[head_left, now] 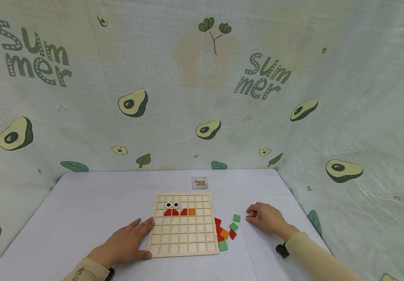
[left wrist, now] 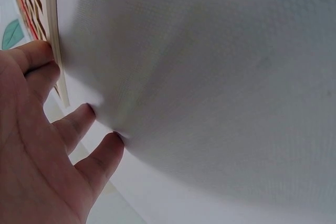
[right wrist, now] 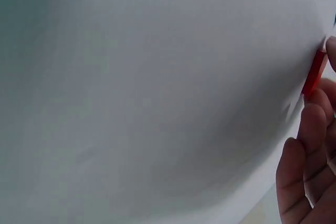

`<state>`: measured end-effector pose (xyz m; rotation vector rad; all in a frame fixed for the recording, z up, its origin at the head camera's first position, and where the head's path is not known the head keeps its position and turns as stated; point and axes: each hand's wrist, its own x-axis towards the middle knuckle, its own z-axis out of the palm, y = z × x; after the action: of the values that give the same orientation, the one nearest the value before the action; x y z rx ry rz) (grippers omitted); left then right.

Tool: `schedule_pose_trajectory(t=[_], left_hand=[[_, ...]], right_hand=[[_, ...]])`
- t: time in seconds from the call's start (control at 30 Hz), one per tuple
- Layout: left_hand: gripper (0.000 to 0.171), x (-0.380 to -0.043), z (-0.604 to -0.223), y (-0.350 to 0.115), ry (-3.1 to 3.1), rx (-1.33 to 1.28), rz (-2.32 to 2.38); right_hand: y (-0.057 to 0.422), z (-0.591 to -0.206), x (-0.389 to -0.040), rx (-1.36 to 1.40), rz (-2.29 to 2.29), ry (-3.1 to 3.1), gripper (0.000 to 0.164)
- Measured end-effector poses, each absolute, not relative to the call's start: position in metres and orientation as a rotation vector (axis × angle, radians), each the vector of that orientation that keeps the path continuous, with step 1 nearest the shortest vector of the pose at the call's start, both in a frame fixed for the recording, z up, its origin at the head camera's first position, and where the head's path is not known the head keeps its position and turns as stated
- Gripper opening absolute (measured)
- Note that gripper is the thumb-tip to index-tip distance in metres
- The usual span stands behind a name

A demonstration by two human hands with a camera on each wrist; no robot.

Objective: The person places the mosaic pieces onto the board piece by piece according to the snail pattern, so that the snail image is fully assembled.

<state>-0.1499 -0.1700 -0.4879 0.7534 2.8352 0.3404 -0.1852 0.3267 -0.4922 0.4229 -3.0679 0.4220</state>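
My spread left hand (head_left: 126, 242) touches the left edge of the board (head_left: 184, 231), perhaps steadying it, while my right hand (head_left: 269, 219) pinches a red piece (right wrist: 315, 72), shape unclear, near the table's (head_left: 258, 259) right edge

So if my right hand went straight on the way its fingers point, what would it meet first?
Probably the green tile nearest your right hand, just left of the red piece it pinches, though depth is unclear and a raised hand could pass over it.
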Motion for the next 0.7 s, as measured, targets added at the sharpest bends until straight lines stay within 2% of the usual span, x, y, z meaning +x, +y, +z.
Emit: schedule_pose_trajectory(t=[0.2,0.4,0.7], left_hand=[[0.095,-0.1498,-0.4869,-0.1680,2.825,0.739,0.340],[0.096,-0.1494,-0.4865,-0.1683,2.822,0.703,0.331],[0.096,-0.1505,-0.4890,-0.1698,2.827,0.738,0.341]], right_hand=[[0.3235,-0.4888,-0.1830,0.372,0.487,-3.110,0.024],[0.3256,-0.4843,-0.1802,0.454,0.629,-3.164,0.031],[0.3282,-0.4902,-0.1833,0.578,0.686,-3.113,0.026]])
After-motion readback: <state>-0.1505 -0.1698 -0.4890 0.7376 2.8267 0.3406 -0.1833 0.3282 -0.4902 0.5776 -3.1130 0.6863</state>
